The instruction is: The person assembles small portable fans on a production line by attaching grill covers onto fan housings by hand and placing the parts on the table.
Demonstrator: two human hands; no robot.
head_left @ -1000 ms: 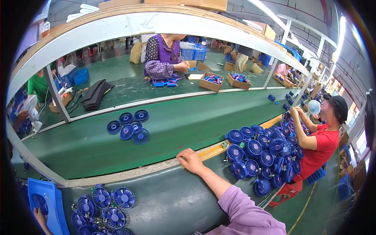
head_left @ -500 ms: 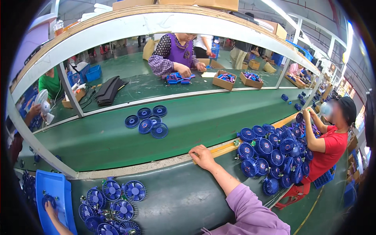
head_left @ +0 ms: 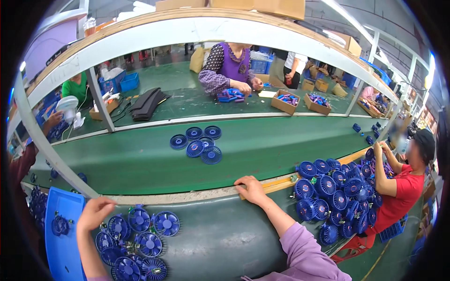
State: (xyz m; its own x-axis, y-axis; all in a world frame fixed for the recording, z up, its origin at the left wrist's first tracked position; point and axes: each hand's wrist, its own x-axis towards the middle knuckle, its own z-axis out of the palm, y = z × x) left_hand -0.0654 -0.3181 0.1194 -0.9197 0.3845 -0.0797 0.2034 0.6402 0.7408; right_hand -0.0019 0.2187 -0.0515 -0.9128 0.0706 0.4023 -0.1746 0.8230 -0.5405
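One fan [head_left: 60, 225] now lies in the blue bin [head_left: 61, 255], let go by the left hand [head_left: 97, 213], which has risen out empty, digits loosely apart, near the bench [head_left: 201, 239] fans [head_left: 150, 244]. That piece seems placed, freeing this hand. The right hand [head_left: 252, 189] stays at the bench's edge, thumb and fingers apart, visibly holding nothing.

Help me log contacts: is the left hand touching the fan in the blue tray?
Apart: the head view shows bare blue tray between the left hand and the fan.

Ceiling tubes [head_left: 348, 18] glare brightly, and fisheye edges bow into black.
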